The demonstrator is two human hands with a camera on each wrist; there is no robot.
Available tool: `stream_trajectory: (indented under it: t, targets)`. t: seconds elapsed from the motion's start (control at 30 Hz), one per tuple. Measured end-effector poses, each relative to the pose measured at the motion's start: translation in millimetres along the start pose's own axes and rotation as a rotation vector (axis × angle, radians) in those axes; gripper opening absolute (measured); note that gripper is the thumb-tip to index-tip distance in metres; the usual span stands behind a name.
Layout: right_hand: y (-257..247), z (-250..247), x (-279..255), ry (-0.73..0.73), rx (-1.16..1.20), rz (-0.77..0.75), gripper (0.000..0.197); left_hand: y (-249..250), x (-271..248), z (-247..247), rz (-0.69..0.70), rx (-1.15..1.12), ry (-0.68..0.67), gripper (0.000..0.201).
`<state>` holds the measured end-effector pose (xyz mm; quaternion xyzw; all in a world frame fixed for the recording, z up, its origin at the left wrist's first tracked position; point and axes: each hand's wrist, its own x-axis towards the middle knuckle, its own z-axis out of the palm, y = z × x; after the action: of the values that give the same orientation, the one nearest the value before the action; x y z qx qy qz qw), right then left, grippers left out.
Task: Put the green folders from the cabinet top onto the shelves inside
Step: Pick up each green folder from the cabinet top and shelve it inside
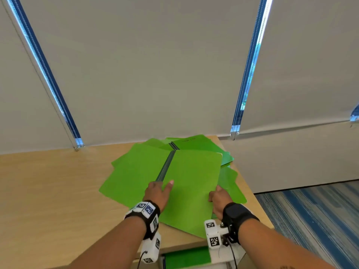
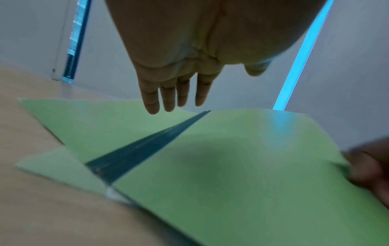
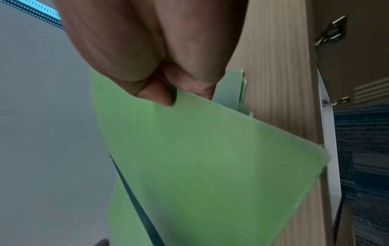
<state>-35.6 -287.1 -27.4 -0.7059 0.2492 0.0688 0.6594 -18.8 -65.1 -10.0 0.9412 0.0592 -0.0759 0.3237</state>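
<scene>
Several green folders (image 1: pixel 136 171) lie fanned out on the wooden cabinet top (image 1: pixel 48 191). The uppermost green folder (image 1: pixel 194 181) has a dark spine (image 1: pixel 165 167) and is tilted up at its right edge. My right hand (image 1: pixel 217 199) pinches that right edge, thumb on top (image 3: pixel 160 94). My left hand (image 1: pixel 157 193) hovers with straight fingers (image 2: pixel 168 96) over the folder's near end by the spine (image 2: pixel 136 149), holding nothing. More green folders (image 1: pixel 186 257) show below the cabinet's front edge, inside.
Grey window blinds (image 1: pixel 155 65) hang right behind the cabinet. The cabinet's right edge (image 1: pixel 250 191) drops to blue striped carpet (image 1: pixel 310 220). An open cabinet door with metal hinges (image 3: pixel 332 33) stands to the right in the right wrist view.
</scene>
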Motion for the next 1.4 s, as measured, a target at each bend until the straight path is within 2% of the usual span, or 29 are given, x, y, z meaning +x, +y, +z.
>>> stream_trajectory:
  t: [0.1, 0.17, 0.27, 0.33, 0.4, 0.47, 0.53, 0.6, 0.67, 0.7, 0.73, 0.77, 0.83, 0.87, 0.93, 1.0, 1.07, 1.1, 1.17, 1.23, 1.33, 1.4]
  targets:
    - [-11.0, -3.4, 1.4, 0.042, -0.111, 0.007, 0.022, -1.6, 20.4, -6.9, -0.131, -0.072, 0.07, 0.091]
    - [-11.9, -3.9, 3.5, 0.048, -0.158, 0.006, 0.013, -5.6, 25.2, -8.2, -0.22, -0.107, 0.062, 0.105]
    - [-1.9, -9.4, 15.3, 0.015, -0.186, 0.035, 0.044, -14.8, 27.5, -5.2, -0.301, -0.166, 0.103, 0.13]
    - [3.0, -13.4, 21.7, 0.01, -0.146, 0.025, 0.042, -22.2, 28.8, -5.9, -0.299, -0.228, 0.137, 0.139]
    - [5.8, -13.6, 24.1, 0.014, -0.054, 0.014, 0.027, -26.1, 25.6, -13.7, -0.228, -0.366, 0.134, 0.139]
    - [6.4, -10.7, 24.5, 0.046, 0.03, 0.009, 0.029, -24.2, 16.0, -24.9, -0.117, -0.535, 0.081, 0.129]
    - [-0.8, -3.8, 16.9, 0.072, 0.069, 0.005, 0.034, -17.1, 0.0, -36.0, 0.023, -0.589, -0.047, 0.12]
    - [-9.4, 5.0, 9.7, 0.097, 0.07, -0.016, 0.033, -10.0, -15.8, -45.4, 0.131, -0.594, -0.154, 0.095]
    - [-16.4, 16.3, 5.6, 0.114, 0.068, -0.036, 0.023, -10.3, -19.3, -52.7, 0.16, -0.628, -0.177, 0.067]
    - [-19.3, 21.8, 5.8, 0.129, 0.074, -0.05, 0.018, -11.6, -19.1, -56.7, 0.154, -0.629, -0.165, 0.056]
    - [-21.0, 26.9, 6.3, 0.118, 0.081, -0.063, 0.025, -13.5, -19.4, -61.8, 0.153, -0.624, -0.151, 0.051]
    - [-24.8, 31.5, 5.8, 0.107, 0.056, -0.092, 0.039, -14.4, -21.4, -66.2, 0.145, -0.632, -0.137, 0.051]
    - [-37.6, 41.6, -4.6, 0.087, 0.049, -0.102, 0.066, -18.4, -28.1, -75.1, 0.106, -0.719, -0.147, 0.064]
    - [-46.1, 45.4, -16.7, 0.052, 0.071, -0.111, 0.067, -23.7, -30.2, -77.0, 0.077, -0.782, -0.165, 0.068]
    - [-51.8, 49.2, -22.6, 0.018, 0.081, -0.117, 0.051, -32.4, -41.1, -79.8, 0.022, -0.858, -0.174, 0.069]
    - [-50.6, 47.8, -33.9, -0.005, 0.022, -0.135, 0.04, -48.0, -48.1, -80.5, 0.005, -0.765, -0.05, 0.067]
    - [-40.1, 43.1, -45.8, -0.031, -0.071, -0.177, 0.012, -66.2, -54.4, -78.3, 0.034, -0.694, 0.088, 0.045]
    - [-33.8, 40.8, -53.9, -0.036, -0.11, -0.189, 0.005, -73.7, -59.9, -76.0, 0.041, -0.695, 0.124, 0.031]
    - [-13.9, 35.8, -70.4, -0.059, -0.177, -0.182, 0.01, -89.5, -74.6, -65.0, 0.007, -0.672, 0.127, 0.014]
    - [18.0, 29.3, -84.9, -0.077, -0.214, -0.15, 0.015, -108.0, -93.8, -44.1, -0.058, -0.692, 0.068, 0.018]
    - [73.1, 13.6, -98.5, -0.042, -0.271, -0.06, 0.037, -128.6, -123.8, -8.1, -0.122, -0.769, -0.013, 0.027]
    - [104.9, 1.2, -104.0, -0.031, -0.292, -0.027, 0.038, -131.7, -143.6, 12.9, -0.129, -0.762, -0.034, 0.029]
